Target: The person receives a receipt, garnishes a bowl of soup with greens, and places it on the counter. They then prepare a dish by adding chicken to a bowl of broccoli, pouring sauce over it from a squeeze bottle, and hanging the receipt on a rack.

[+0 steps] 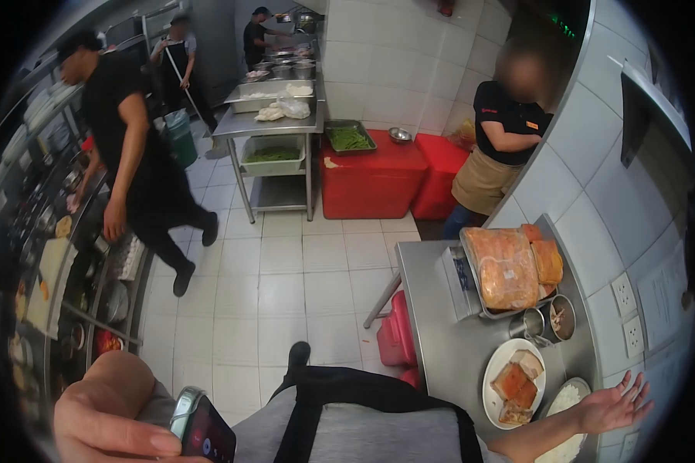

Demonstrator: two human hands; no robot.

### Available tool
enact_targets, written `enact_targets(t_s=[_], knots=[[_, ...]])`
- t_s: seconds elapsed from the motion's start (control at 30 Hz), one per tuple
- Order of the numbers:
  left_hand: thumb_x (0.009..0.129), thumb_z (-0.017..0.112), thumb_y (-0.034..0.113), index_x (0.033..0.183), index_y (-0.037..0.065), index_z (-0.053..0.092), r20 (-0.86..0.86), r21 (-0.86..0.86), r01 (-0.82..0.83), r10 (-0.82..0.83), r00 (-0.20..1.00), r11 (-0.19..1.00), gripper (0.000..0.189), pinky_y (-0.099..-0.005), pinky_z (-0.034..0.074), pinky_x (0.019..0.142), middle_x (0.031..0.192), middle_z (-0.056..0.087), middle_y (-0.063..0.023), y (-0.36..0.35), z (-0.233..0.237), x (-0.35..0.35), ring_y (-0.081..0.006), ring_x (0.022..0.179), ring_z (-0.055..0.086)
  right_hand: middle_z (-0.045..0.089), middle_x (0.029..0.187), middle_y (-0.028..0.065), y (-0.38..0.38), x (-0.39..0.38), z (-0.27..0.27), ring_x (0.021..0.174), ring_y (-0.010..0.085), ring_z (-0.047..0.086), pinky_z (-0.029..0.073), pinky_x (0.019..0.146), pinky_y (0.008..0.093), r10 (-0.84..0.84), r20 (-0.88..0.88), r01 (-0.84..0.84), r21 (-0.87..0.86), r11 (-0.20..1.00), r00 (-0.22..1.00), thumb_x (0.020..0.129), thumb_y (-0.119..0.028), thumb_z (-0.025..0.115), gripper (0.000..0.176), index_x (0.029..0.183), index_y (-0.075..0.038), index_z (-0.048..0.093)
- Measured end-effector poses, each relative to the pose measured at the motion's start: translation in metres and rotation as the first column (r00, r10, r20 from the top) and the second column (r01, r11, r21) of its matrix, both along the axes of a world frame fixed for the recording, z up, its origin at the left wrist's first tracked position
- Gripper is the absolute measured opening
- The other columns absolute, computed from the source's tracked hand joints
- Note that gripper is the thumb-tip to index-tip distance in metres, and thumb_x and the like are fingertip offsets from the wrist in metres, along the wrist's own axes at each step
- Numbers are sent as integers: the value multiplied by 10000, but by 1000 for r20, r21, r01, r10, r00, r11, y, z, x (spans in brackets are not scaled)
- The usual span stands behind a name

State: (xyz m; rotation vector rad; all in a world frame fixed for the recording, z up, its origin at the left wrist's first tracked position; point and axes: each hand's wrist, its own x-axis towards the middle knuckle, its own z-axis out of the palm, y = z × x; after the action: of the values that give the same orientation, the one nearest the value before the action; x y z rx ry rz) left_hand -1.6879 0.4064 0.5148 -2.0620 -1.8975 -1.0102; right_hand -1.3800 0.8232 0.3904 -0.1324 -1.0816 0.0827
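My left hand (pixel 120 420) is close to the camera at the lower left, its fingers closed on a smartphone (pixel 207 432) with a lit screen. Out to the right, my right hand (pixel 614 405) is open, palm up and fingers spread, holding nothing. Below it, partly covered by my forearm, is a tray of white rice (pixel 565 401). Left of the rice, an oval white plate (pixel 493 410) carries several browned pieces that look like cooked meat (pixel 515 384). Both stand on a steel table (pixel 432 309).
A tray of large wrapped orange-brown slabs (pixel 503 266) and metal containers (pixel 562 316) stand farther back. Red coolers (pixel 371 181) line the far wall beside a steel prep table (pixel 316 123). One person (pixel 135 147) walks at left; another (pixel 498 139) stands by the right wall.
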Motion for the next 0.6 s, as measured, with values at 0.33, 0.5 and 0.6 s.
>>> enact_targets(t_s=[0.33, 0.5, 0.6], knots=[[890, 142, 614, 1064, 29, 395, -100, -17, 423, -423, 901, 906, 661, -497, 436, 794, 940, 572, -263, 29, 10, -230, -355, 829, 579, 462, 1173, 232, -17, -171, 25, 1037, 351, 518, 458, 847, 448, -217, -63, 218, 12, 976, 974, 846, 12, 488, 433, 1255, 9, 343], [875, 169, 636, 1173, 37, 355, -72, -95, 565, -572, 817, 820, 694, -521, 446, 762, 1100, 461, -129, 72, 16, -305, -341, 831, 578, 456, 1179, 235, -27, -194, 24, 1025, 341, 523, 483, 825, 412, -425, 35, 424, 16, 905, 905, 862, 14, 470, 436, 1273, 13, 326], [876, 237, 621, 1346, 150, 223, -96, -105, 573, -582, 807, 812, 666, -559, 439, 776, 1187, 398, -113, 109, 17, -313, -329, 868, 574, 469, 1173, 229, -31, -180, 24, 1023, 339, 536, 487, 833, 391, -467, 16, 466, 37, 884, 884, 858, 6, 499, 457, 1278, 9, 316]])
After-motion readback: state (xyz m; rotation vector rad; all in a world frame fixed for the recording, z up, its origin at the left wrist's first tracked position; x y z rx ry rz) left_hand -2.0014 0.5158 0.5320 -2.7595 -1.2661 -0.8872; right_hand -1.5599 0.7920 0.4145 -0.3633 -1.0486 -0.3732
